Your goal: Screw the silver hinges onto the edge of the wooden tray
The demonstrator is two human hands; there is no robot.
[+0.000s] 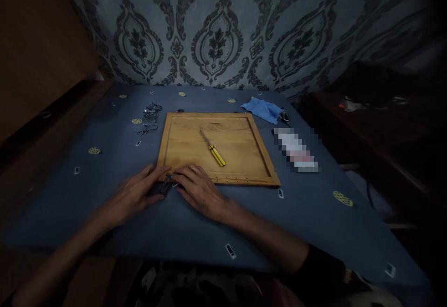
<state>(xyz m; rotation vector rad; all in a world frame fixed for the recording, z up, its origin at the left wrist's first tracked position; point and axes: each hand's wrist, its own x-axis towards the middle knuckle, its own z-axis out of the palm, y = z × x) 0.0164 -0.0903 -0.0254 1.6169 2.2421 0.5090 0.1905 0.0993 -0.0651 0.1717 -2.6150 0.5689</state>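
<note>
A framed wooden panel (240, 158) lies flat on the blue-covered table, with several small holes along its near edge. At the panel's near left corner is a small dark metal fitting (166, 183), partly covered by fingers. From the left, my left hand (136, 193) pinches it between thumb and fingers. My right hand (199, 190) is closed from the other side, its bent fingers over the panel's edge and their tips against the fitting. A screwdriver (217, 154) with a yellow and black handle rests on the panel, its shaft pointing away from me.
Several similar metal fittings (151, 116) lie in a group left of the panel. Beyond its far right corner are a crumpled blue cloth (263, 110) and a small dark object (285, 118). A blurred-out flat item (296, 151) lies to the right. Patterned wallpaper (216, 41) rises behind the table (104, 181).
</note>
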